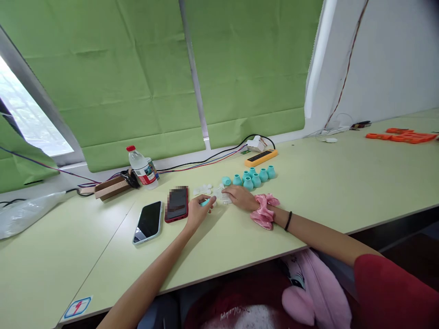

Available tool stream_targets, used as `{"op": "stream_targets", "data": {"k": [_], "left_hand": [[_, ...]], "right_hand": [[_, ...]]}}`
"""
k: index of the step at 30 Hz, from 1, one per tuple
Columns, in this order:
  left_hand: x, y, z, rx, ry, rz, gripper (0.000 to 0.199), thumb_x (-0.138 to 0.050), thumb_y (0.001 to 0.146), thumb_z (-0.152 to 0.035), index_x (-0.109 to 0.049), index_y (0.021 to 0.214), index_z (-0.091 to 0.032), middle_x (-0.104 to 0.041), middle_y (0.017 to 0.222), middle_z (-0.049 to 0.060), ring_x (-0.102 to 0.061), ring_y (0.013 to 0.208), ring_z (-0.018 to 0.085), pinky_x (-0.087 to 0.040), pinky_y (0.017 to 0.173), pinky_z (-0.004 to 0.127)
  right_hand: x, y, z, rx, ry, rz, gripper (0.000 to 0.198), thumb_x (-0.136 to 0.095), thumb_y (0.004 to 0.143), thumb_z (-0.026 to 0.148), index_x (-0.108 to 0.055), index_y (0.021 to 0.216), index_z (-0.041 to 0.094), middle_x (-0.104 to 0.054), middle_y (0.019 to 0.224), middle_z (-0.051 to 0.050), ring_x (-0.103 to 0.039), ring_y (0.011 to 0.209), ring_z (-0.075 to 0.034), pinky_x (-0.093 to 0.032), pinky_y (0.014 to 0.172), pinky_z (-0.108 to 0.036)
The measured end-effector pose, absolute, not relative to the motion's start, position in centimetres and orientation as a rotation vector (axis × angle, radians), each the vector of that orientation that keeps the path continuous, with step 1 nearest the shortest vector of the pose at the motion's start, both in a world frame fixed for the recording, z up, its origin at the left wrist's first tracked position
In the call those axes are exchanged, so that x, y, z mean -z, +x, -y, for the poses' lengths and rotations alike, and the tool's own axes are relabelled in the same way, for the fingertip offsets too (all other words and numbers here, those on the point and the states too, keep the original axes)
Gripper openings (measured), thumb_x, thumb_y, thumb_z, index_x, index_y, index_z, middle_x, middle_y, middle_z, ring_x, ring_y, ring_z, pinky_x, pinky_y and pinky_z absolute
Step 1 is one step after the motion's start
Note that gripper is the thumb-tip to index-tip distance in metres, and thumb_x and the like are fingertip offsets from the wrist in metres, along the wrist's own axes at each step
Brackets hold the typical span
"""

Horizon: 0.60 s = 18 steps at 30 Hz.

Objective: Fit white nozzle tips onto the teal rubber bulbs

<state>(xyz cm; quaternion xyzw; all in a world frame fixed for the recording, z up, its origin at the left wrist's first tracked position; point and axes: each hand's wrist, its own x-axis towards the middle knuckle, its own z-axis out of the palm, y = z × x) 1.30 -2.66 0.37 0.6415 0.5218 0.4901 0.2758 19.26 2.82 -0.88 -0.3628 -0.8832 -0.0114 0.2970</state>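
My left hand (pixel 199 212) is closed around a small turquoise piece (pixel 205 202), which shows between the thumb and fingers. Just to its right, my right hand (pixel 240 197) reaches palm-down onto a little pile of clear plastic pieces (pixel 222 194); its fingertips touch them, and whether they grip one is hidden. More whitish pieces (pixel 203 189) lie behind my left hand. Beyond my right hand stand several turquoise bulb-shaped cups (pixel 255 179) with open tops, in a loose cluster. One turquoise cup (pixel 226 181) lies tipped at the cluster's left end.
Two phones, one red-cased (pixel 177 204) and one pale-cased (pixel 148 222), lie left of my hands. Behind them stand a water bottle (pixel 142 169) and an open cardboard box (pixel 113 188). A yellow power strip (pixel 261 158) and cables run along the wall. Orange parts (pixel 401 136) lie far right.
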Motion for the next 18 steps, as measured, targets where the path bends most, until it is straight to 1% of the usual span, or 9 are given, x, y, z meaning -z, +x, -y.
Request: {"op": "stream_targets", "data": {"k": [2,5,8,10,14,16,18], "left_hand": [[-0.4,1.2,2.7,-1.380,1.705,-1.412,0.039,-0.059,0.060,-0.046,-0.060,0.078,-0.012,-0.058,0.053,0.001,-0.051,0.042,0.010,-0.038,0.044,0.019],[-0.5,1.0,2.7,-1.491,1.689,-1.431,0.040,-0.062,0.056,-0.044,-0.061,0.082,-0.013,-0.055,0.050,-0.002,-0.051,0.044,0.010,-0.038,0.045,0.019],[-0.6,0.8,2.7,-1.535,1.656,-1.455,0.039,-0.063,0.054,-0.043,-0.061,0.078,-0.012,-0.055,0.052,-0.001,-0.051,0.044,0.010,-0.038,0.044,0.019],[-0.8,0.7,2.6,-1.540,1.645,-1.465,0.036,-0.063,0.054,-0.042,-0.061,0.074,-0.012,-0.056,0.054,0.000,-0.050,0.043,0.010,-0.038,0.043,0.020],[-0.9,0.6,2.5,-1.548,1.633,-1.460,0.033,-0.061,0.056,-0.040,-0.061,0.071,-0.011,-0.055,0.053,0.000,-0.049,0.042,0.009,-0.038,0.043,0.019],[-1.0,0.7,2.6,-1.525,1.633,-1.442,0.032,-0.061,0.057,-0.040,-0.060,0.071,-0.011,-0.055,0.052,0.000,-0.048,0.042,0.009,-0.037,0.042,0.019],[-0.9,0.9,2.7,-1.487,1.652,-1.409,0.032,-0.061,0.057,-0.039,-0.060,0.072,-0.012,-0.054,0.051,-0.001,-0.048,0.042,0.008,-0.038,0.043,0.019]], "right_hand": [[0.9,19.3,-3.1,-0.008,-1.012,2.291,0.034,-0.033,0.077,0.006,-0.055,0.101,0.014,-0.058,0.099,-0.005,-0.051,0.088,-0.015,-0.039,0.077,-0.026],[0.5,19.6,-3.2,0.025,-1.112,2.269,0.037,-0.033,0.073,0.002,-0.057,0.097,0.015,-0.058,0.098,-0.005,-0.053,0.086,-0.017,-0.039,0.072,-0.026],[0.0,20.1,-3.1,0.112,-1.237,2.304,0.036,-0.034,0.071,0.003,-0.060,0.091,0.018,-0.060,0.095,-0.007,-0.054,0.083,-0.021,-0.038,0.065,-0.029],[-0.2,20.3,-3.0,0.145,-1.248,2.316,0.033,-0.036,0.073,0.007,-0.059,0.092,0.019,-0.060,0.094,-0.008,-0.054,0.082,-0.023,-0.037,0.064,-0.030],[0.0,20.2,-2.6,0.118,-1.163,2.376,0.027,-0.038,0.077,0.019,-0.057,0.097,0.021,-0.059,0.095,-0.008,-0.053,0.085,-0.024,-0.036,0.067,-0.031],[0.2,19.9,-2.4,0.099,-1.201,2.428,0.029,-0.038,0.078,0.024,-0.055,0.101,0.022,-0.059,0.094,-0.009,-0.053,0.085,-0.026,-0.036,0.065,-0.032],[0.4,19.8,-2.2,0.090,-1.263,2.484,0.034,-0.037,0.080,0.029,-0.050,0.110,0.024,-0.060,0.093,-0.011,-0.054,0.082,-0.028,-0.035,0.061,-0.033]]}}
